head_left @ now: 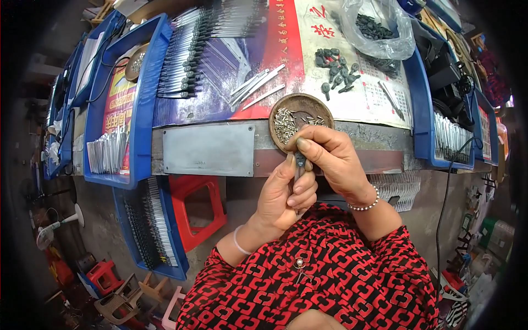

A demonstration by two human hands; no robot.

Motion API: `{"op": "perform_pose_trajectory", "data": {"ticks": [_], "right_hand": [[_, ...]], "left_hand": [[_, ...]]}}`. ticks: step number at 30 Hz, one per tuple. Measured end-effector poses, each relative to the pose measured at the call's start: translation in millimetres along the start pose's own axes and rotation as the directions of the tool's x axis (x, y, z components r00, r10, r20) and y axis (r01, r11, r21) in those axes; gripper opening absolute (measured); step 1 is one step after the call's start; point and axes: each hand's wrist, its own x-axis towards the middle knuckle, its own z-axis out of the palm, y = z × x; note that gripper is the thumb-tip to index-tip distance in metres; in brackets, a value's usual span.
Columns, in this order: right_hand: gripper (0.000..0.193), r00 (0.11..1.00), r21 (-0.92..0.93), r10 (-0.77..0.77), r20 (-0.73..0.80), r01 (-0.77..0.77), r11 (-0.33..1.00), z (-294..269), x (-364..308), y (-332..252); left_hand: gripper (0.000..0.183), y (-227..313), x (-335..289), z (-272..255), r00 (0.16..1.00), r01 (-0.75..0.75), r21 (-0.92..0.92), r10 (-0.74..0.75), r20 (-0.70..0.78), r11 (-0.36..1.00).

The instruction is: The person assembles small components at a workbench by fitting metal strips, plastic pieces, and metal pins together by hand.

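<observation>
My left hand (281,197) is closed round a slim metal piece with a black plastic head (300,160), held upright in front of the table edge. Just above that head, the thumb and forefinger of my right hand (333,157) are pinched together; whatever lies between them is too small to make out. Both hands are close to a round wooden bowl (330,113) with many small silvery pins (286,125) in it. Beyond the bowl lie loose black plastic heads (338,70) and several bare metal strips (258,88).
Rows of black-headed metal pieces (187,60) lie at the back left. Blue bins (144,110) flank the table, with metal strips inside. A clear bag (404,47) of black parts sits at the back right. Under the table stands a red stool (213,217). A cable (440,220) hangs at right.
</observation>
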Motion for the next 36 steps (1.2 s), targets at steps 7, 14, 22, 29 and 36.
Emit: {"op": "perform_pose_trajectory", "data": {"ticks": [7, 14, 22, 29, 36], "right_hand": [[0.016, 0.964, -0.663, -0.255, -0.074, 0.143, 0.735, -42, 17, -30], [0.010, 0.970, -0.949, -0.159, 0.182, 0.216, 0.231, -46, 35, -25], [0.014, 0.955, -0.954, -0.009, 0.297, 0.297, -0.031, -32, 58, -15], [0.014, 0.958, -0.869, -0.063, 0.281, 0.282, 0.407, -30, 48, -30], [0.013, 0.945, -0.601, 0.125, 0.302, 0.087, 0.795, -9, 16, -36]], "left_hand": [[0.029, 17, 1, 1, 0.997, -0.036, 0.045, 0.033, 0.069, 0.998], [0.030, 19, -4, -3, 0.998, -0.055, 0.078, 0.057, -0.016, 0.995], [0.031, 19, -9, -11, 0.999, -0.052, 0.067, 0.053, -0.009, 0.996], [0.033, 20, -11, -15, 0.999, -0.050, 0.010, 0.050, 0.003, 0.999], [0.030, 15, -7, -17, 0.995, -0.082, 0.058, 0.085, -0.054, 0.995]]}}
